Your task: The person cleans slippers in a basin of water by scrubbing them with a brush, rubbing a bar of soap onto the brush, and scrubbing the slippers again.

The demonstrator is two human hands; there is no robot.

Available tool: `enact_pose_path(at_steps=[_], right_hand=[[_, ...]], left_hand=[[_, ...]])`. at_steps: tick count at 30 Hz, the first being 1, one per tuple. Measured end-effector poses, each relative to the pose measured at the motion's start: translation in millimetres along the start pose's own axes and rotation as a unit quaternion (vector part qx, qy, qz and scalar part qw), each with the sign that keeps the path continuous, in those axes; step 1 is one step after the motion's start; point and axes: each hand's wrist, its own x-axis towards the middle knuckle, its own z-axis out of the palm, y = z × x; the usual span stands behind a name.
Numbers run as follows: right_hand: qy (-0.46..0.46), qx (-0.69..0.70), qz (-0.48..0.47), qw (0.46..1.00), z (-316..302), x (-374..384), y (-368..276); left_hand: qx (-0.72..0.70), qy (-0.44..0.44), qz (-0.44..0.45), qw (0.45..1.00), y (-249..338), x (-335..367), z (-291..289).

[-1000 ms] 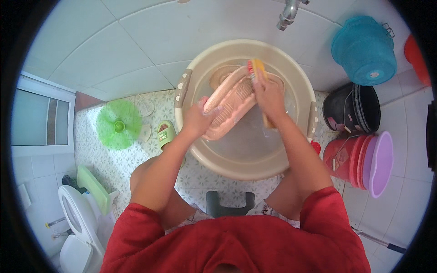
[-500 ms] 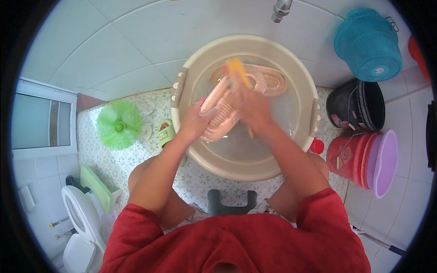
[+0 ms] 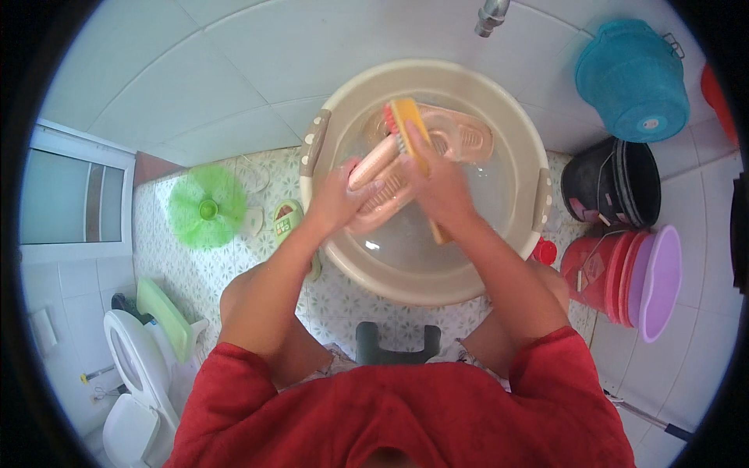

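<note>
My left hand [image 3: 337, 198] is closed round the side of a pink slipper [image 3: 374, 210], tilted over a large beige basin [image 3: 524, 257] with water in it. In my right hand [image 3: 442, 187] is a yellow scrubbing brush [image 3: 409, 125] with red and white bristles. The brush head lies against the slipper's upper end, and its handle passes under my palm, its tip showing below. Behind, a second pink slipper [image 3: 473, 140] lies in the basin, partly hidden by the brush and my right hand.
A black bucket [image 3: 585, 183], red buckets [image 3: 597, 269] and a purple basin [image 3: 662, 281] stand at right, below a blue tub [image 3: 640, 86]. A metal tap [image 3: 491, 17] juts from above. Left are a green fan [image 3: 207, 209], a green slipper [image 3: 287, 218] and a toilet [image 3: 140, 366]. A dark stool [image 3: 398, 355] is below me.
The brush and my right hand were smeared by motion before and look sharper now, with the brush head turned slightly. Both hands keep their holds. The whole view has shifted a little.
</note>
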Motion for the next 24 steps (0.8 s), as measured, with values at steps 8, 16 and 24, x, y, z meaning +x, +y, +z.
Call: enact_pose_path(at_steps=[8, 16, 24], right_hand=[[-0.021, 0.004, 0.099, 0.995, -48.6, -18.4, 41.7], [-0.036, 0.131, 0.076, 0.988, 6.5, -18.4, 127.7], [-0.079, -0.081, 0.242, 0.964, 35.9, 3.1, 109.7]], left_hand=[[0.363, -0.076, 0.206, 0.906, 6.4, -17.9, 9.8], [0.460, -0.192, 0.089, 0.863, 2.7, 8.1, 71.2], [0.552, -0.125, 0.034, 0.823, -117.7, 58.7, 129.8]])
